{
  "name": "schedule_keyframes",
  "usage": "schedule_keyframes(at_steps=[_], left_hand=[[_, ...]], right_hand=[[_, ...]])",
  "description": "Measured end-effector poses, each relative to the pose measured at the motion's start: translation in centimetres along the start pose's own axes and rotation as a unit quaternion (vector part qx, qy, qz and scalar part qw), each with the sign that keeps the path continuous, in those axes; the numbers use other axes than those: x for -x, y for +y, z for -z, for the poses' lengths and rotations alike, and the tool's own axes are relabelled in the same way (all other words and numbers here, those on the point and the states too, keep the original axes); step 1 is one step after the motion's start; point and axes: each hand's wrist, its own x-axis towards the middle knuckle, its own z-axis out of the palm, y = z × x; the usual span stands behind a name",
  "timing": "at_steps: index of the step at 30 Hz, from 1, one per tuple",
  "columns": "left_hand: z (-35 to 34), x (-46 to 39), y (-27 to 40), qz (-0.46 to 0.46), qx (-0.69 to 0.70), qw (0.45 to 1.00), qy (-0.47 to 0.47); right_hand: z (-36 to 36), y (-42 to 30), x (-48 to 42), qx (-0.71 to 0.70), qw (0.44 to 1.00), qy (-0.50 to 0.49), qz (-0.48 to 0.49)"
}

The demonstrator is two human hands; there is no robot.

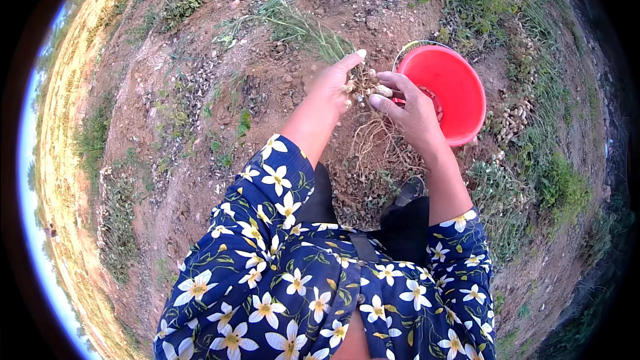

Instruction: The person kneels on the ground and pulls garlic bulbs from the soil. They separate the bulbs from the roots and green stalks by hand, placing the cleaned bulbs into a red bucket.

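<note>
My left hand (pixel 334 82) grips the stems of an uprooted peanut plant (pixel 310 27), whose green tops stretch away to the upper left. Clustered peanut pods (pixel 365 82) hang at its root end, between my two hands. With thumb and fingers, my right hand (pixel 407 105) pinches a pale peanut pod (pixel 383 91) at the right of the cluster. Just beyond that hand stands a red plastic bucket (pixel 462 95) with a wire handle; some peanuts (pixel 434 102) lie inside it, partly hidden by the hand.
Thin bare roots (pixel 375 142) lie on the soil below my hands, near my shoe (pixel 411 190). Right of the bucket are a heap of peanut pods (pixel 515 117) and pulled plants (pixel 500 200). More uprooted plants (pixel 117 225) lie at the left.
</note>
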Motion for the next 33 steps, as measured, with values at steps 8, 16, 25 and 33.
schedule_keyframes(at_steps=[8, 16, 25, 33], left_hand=[[0.1, -0.4, -0.4, -0.114, -0.114, 0.984, 0.080], [0.5, -0.9, -0.8, -0.218, -0.187, 0.955, 0.072], [-0.1, -1.2, -0.9, -0.392, -0.518, 0.739, 0.181], [0.5, 0.9, 2.7, -0.269, -0.249, 0.929, 0.055]], right_hand=[[-0.7, -0.4, 0.6, 0.240, 0.957, 0.056, 0.152], [-1.6, 0.1, 0.6, 0.173, 0.985, -0.001, 0.012], [-2.2, 0.5, 0.8, 0.281, 0.952, -0.014, 0.118], [6.3, -1.8, -0.1, 0.335, 0.913, 0.216, 0.084]])
